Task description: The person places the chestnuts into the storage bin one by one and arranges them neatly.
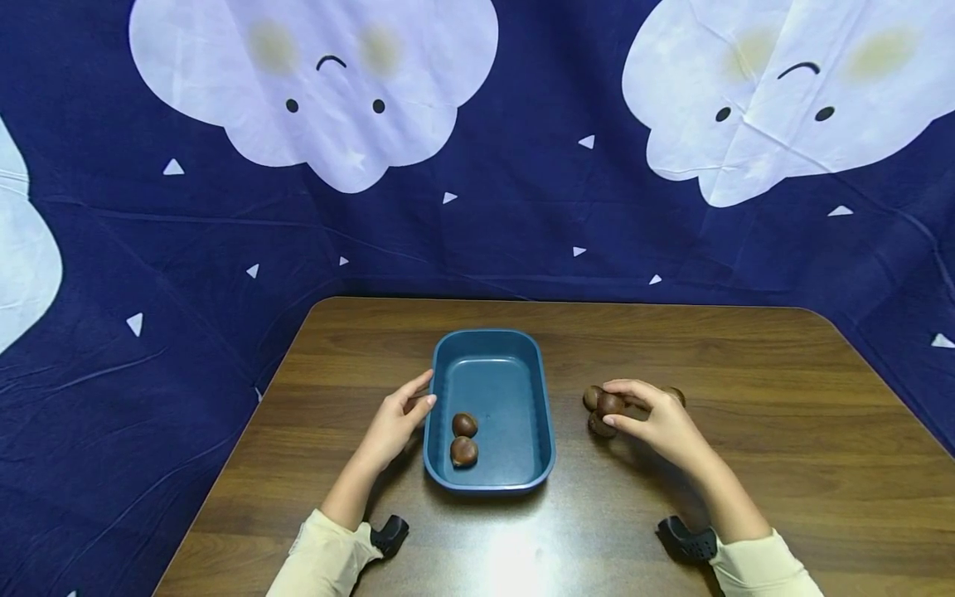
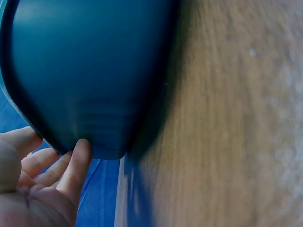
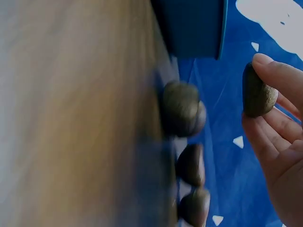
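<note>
In the head view, a blue plastic tray (image 1: 515, 414) stands on the table, with two brown chestnuts, an upper chestnut (image 1: 464, 424) and a lower chestnut (image 1: 463, 452), lying at its near left. My left hand (image 1: 394, 424) touches the tray's left side with its thumb and fingertips, fingers extended. To the right of the tray, my right hand (image 1: 656, 419) pinches a chestnut (image 3: 258, 92) between thumb and fingertips. The right wrist view has it raised off the table. Loose chestnuts (image 1: 601, 426) lie around and under that hand, partly hidden by it.
The brown wooden table (image 1: 783, 398) ends at a dark blue curtain (image 1: 522, 224) with white clouds. Another chestnut (image 1: 675, 395) peeks out behind the right hand. Black wrist devices, one of them the left device (image 1: 390, 536), sit at both sleeves.
</note>
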Tool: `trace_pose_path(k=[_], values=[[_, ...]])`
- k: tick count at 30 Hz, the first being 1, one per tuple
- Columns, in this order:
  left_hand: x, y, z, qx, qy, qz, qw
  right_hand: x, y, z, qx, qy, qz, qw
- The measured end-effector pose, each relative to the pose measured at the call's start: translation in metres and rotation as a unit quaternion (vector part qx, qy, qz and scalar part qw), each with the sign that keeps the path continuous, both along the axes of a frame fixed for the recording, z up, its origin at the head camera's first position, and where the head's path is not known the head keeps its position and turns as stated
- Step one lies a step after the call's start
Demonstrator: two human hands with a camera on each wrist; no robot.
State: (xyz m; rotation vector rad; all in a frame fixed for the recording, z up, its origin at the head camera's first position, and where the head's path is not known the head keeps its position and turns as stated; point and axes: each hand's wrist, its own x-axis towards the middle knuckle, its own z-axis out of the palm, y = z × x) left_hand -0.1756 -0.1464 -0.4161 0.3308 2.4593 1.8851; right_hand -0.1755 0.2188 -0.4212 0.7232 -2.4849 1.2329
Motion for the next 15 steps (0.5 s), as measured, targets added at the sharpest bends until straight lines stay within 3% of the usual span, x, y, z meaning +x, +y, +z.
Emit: trace_pose_path(k=[8,11,15], values=[[0.0,0.0,0.0,-0.005,0.001,0.001,1.0,-0.025,-0.021,-0.003,-0.009,-0.012,0.027,0.9995],[0.0,0.0,0.0,-0.007,0.002,0.002,1.0,-0.028,-0.037,0.005,0.0,-0.002,0.037,0.9993],[0.0,0.0,0.0,-0.006,0.001,0.002,1.0,-0.026,-0.062,0.024,-0.009,0.004,0.08,0.9967]])
